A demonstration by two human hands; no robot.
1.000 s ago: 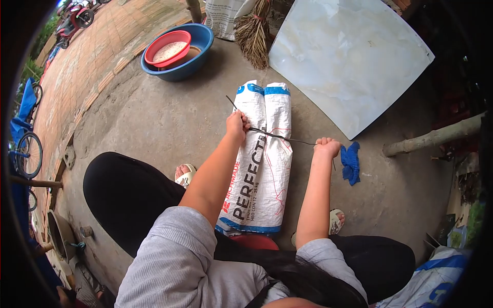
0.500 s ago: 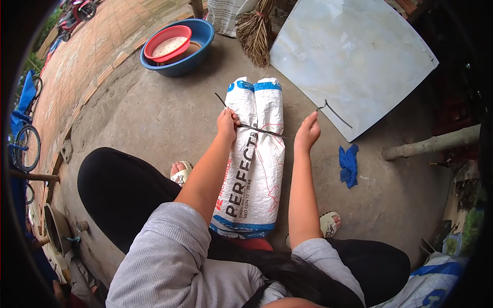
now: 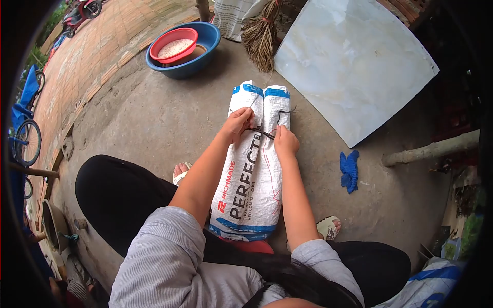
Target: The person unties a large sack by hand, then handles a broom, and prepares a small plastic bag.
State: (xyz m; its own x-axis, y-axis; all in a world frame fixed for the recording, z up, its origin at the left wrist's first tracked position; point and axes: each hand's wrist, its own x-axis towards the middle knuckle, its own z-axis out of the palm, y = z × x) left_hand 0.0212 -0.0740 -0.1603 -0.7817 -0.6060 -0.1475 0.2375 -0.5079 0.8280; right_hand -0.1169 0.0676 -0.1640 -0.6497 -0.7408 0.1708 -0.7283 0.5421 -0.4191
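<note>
A long bundle of white woven feed sacks [image 3: 246, 179] with blue bands and black lettering lies on the concrete between my feet. Around its upper part runs a thin black cord [image 3: 263, 133], drawing the bundle in along the middle. My left hand [image 3: 239, 123] is closed on one side of the cord, resting over the left part of the bundle. On the right part, my right hand [image 3: 285, 141] pinches the other side of the cord, and a bent loose end sticks up beyond its fingers. The two hands are close together, with the cord stretched between them.
A red basin [image 3: 173, 45] of pale grains sits inside a blue basin [image 3: 206, 56] at upper left. A straw broom [image 3: 261, 38] and a marbled panel [image 3: 354, 66] are at the back. A blue cloth [image 3: 349, 171] lies right, near a wooden pole [image 3: 431, 149].
My right hand has moved left and down from beside the bundle onto it, bringing its cord end along. My left hand has shifted slightly right, still gripping the cord.
</note>
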